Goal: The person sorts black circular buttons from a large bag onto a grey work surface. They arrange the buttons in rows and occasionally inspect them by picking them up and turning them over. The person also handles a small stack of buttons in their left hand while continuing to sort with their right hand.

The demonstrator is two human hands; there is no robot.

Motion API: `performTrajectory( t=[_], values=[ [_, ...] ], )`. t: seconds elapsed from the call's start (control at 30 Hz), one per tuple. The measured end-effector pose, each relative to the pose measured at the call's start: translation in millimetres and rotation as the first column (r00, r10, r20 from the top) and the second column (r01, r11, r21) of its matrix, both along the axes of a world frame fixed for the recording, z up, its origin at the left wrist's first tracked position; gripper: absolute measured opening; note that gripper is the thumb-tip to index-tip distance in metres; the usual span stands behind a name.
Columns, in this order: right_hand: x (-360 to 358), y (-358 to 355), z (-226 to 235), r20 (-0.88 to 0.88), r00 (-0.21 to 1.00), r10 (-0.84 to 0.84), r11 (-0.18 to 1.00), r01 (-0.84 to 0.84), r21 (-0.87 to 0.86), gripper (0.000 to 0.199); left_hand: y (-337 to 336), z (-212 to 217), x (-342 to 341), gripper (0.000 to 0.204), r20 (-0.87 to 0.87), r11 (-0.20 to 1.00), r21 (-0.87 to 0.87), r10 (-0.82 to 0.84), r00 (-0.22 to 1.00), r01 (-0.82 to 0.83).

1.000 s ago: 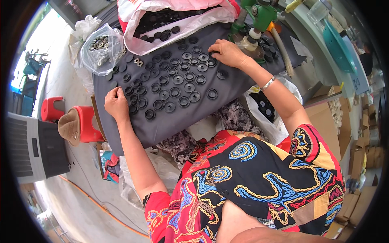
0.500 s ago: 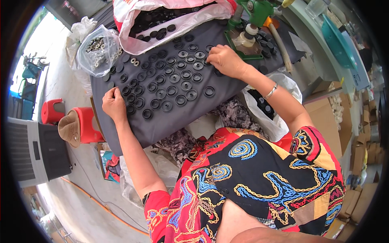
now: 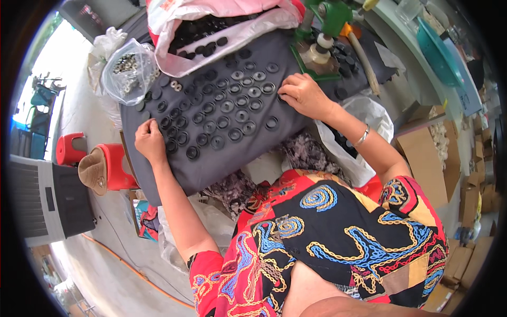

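Many black round caps (image 3: pixel 241 115) lie in loose rows over the dark grey cloth (image 3: pixel 211 177) on the table. My left hand (image 3: pixel 150 141) rests at the left edge of these rows, thumb and fingers pressed together. What it holds, if anything, is hidden. To the right of the rows, my right hand (image 3: pixel 308 96) has its fingertips closed on a black cap (image 3: pixel 280 98), mostly covered by the fingers. One separate cap (image 3: pixel 271 123) sits below that hand. Two small pale rings (image 3: pixel 176 85) lie near the upper left caps.
A white and red sack (image 3: pixel 174 58) of black parts lies open at the back. Beside it stands a green hand press (image 3: pixel 326 53) with a long handle (image 3: pixel 364 61). A clear bag (image 3: pixel 127 87) of metal rings is at the left. Red stools (image 3: pixel 113 166) stand on the floor.
My right hand has moved slightly right and down, from a cap in the upper right of the rows to another cap. My left hand stays nearly in place, fingers still together.
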State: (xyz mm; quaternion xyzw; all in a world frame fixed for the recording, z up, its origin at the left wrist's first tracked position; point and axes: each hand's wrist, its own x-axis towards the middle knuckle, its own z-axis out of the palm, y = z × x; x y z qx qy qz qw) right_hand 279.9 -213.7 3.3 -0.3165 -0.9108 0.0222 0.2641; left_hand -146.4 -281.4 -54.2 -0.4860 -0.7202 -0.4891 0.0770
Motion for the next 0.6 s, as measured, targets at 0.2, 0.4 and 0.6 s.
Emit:
performTrajectory(
  t=[0.2,0.4,0.6],
  values=[
    [-66.6,50.7,43.1,-0.251,0.958,0.140,0.988,-0.120,0.093,0.010,-4.6,7.7,5.6,0.010,0.034,0.999,-0.002,0.036,0.999,-0.036],
    [-139.2,147.8,50.4,-0.080,0.991,-0.103,0.992,0.097,-0.078,0.022,-6.4,21.0,16.4,0.009,0.016,1.000,0.022,0.012,1.000,-0.012],
    [-169.9,186.4,25.4,-0.030,0.990,-0.136,0.975,0.128,-0.183,0.025,-10.5,25.4,21.5,0.007,0.021,1.000,0.022,0.012,1.000,-0.013]
  ],
)
